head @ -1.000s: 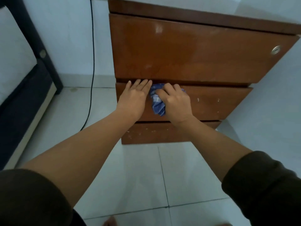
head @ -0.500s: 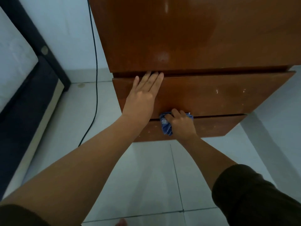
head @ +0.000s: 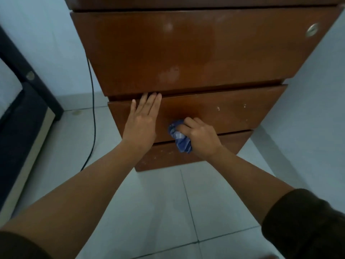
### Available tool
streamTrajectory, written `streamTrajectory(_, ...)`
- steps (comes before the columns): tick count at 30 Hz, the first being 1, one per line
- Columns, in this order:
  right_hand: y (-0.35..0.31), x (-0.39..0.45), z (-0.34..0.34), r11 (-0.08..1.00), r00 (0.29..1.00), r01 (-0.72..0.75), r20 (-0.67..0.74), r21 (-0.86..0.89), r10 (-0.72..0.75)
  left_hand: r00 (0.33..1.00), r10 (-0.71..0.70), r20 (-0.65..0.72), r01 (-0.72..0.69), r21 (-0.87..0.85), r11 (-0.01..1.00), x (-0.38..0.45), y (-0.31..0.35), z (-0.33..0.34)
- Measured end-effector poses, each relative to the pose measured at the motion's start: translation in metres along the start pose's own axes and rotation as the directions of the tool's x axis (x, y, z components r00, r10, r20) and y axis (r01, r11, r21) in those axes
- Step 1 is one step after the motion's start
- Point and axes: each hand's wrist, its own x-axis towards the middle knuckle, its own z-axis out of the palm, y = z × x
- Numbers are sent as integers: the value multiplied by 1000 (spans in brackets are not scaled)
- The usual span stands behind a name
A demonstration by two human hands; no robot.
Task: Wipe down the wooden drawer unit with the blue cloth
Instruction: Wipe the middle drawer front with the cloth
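Our right hand point(head: 200, 136) bunches the blue cloth point(head: 180, 139) in curled fingers against the middle drawer point(head: 224, 111); left hand point(head: 142, 119) braces flat beside it. Specks beyond our fingers suggest the drawer unit point(head: 186, 53) needs more wiping.

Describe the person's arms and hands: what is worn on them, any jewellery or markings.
Both forearms are bare. The left hand and right hand show no gloves, rings or watch. Dark sleeves are pushed up near the elbows. No markings visible.

One wooden drawer unit point(head: 196, 53) shows three drawer fronts and one round lock point(head: 312, 30). There is one blue cloth point(head: 180, 139), two hands and one black cable point(head: 92, 109).
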Motion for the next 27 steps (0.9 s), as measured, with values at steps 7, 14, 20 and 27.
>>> streamTrajectory(7,35,23,-47,983,955,-88,-294,-158,39,989,120,81,-116,-49,992,28,48,-3)
streamTrajectory(14,41,9,3,993,983,-72,-174,-92,55,979,203,-31,-205,-51,977,35,44,18)
streamTrajectory(20,32,-22,60,994,994,-86,64,-69,91,969,233,-84,-236,-22,971,36,42,28)
streamTrajectory(27,30,-27,70,975,860,-190,458,-118,223,971,237,-27,-236,32,971,35,42,23)
